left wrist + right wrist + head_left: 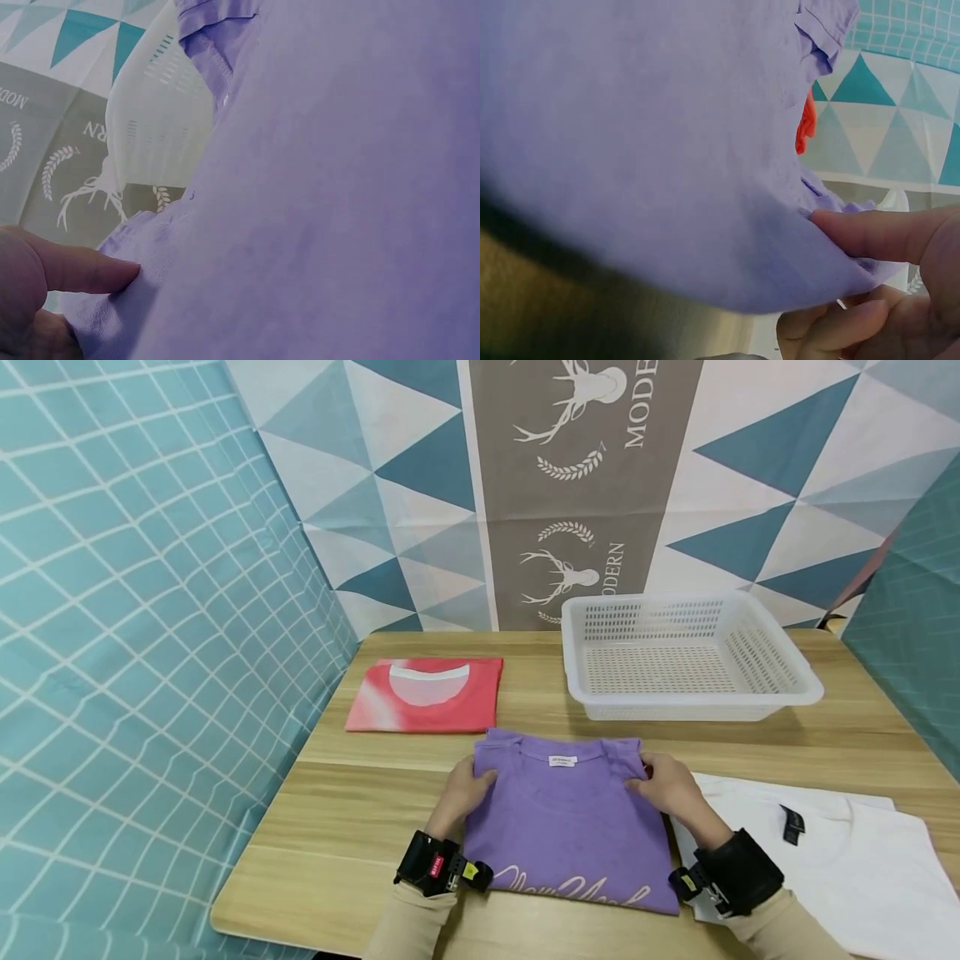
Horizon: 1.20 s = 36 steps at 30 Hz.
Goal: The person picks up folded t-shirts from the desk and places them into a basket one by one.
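Note:
A purple T-shirt point(570, 818) with pale script lettering and a white neck label is folded into a rough rectangle in front of me. My left hand point(463, 789) pinches its left side near the shoulder, thumb on top. On the opposite side, my right hand point(670, 787) pinches the cloth near the right shoulder. The left wrist view shows the left thumb point(94, 270) pressed on the purple cloth. In the right wrist view the right thumb point(877, 232) lies over the cloth, with curled fingers beneath its edge.
A folded red and white garment point(480, 693) lies at the back left of the wooden table point(330, 852). Behind to the right stands a white perforated basket point(690, 700). White clothing point(862, 868) with a black tag spreads at the right, beside the purple T-shirt. Patterned cloth hangs around the table.

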Each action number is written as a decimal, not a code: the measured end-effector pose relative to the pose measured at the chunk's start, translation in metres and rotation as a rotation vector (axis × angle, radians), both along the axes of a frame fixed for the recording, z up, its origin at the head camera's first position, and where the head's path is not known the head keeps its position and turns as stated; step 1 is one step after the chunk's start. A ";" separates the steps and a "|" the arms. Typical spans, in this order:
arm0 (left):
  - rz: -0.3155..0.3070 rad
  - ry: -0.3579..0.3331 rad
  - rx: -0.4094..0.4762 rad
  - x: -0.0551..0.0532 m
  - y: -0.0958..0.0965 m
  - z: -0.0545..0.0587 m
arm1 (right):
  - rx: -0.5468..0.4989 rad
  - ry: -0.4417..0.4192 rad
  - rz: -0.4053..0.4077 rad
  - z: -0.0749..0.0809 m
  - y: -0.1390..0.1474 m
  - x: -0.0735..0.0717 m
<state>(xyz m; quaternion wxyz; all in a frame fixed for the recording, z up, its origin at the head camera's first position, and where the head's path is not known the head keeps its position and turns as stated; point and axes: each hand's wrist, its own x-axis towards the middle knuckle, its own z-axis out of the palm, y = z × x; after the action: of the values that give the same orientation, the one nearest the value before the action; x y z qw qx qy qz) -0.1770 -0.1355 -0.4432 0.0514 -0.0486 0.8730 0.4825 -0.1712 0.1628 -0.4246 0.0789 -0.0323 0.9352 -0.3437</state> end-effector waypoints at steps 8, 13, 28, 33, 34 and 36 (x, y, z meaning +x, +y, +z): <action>-0.004 0.047 -0.004 0.009 0.003 0.007 | -0.028 0.050 0.012 0.002 0.004 0.006; -0.006 0.100 0.010 0.014 0.002 0.012 | -0.115 0.032 0.014 0.004 0.005 0.010; 0.006 0.212 0.081 0.027 0.001 0.026 | -0.248 -0.028 0.014 0.020 0.007 0.020; 0.023 0.220 0.098 0.031 0.003 0.033 | -0.246 0.001 0.006 0.026 0.007 0.022; 0.026 0.219 0.099 0.031 0.003 0.034 | -0.243 0.005 0.003 0.027 0.007 0.022; 0.032 0.212 0.103 0.032 0.004 0.037 | -0.236 0.018 -0.005 0.029 0.007 0.023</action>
<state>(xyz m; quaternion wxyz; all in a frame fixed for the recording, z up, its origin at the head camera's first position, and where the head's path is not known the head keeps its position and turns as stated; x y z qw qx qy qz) -0.1449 -0.1316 -0.4060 -0.0466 -0.0085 0.8468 0.5298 -0.1483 0.1700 -0.3956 0.0655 -0.0422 0.8890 -0.4512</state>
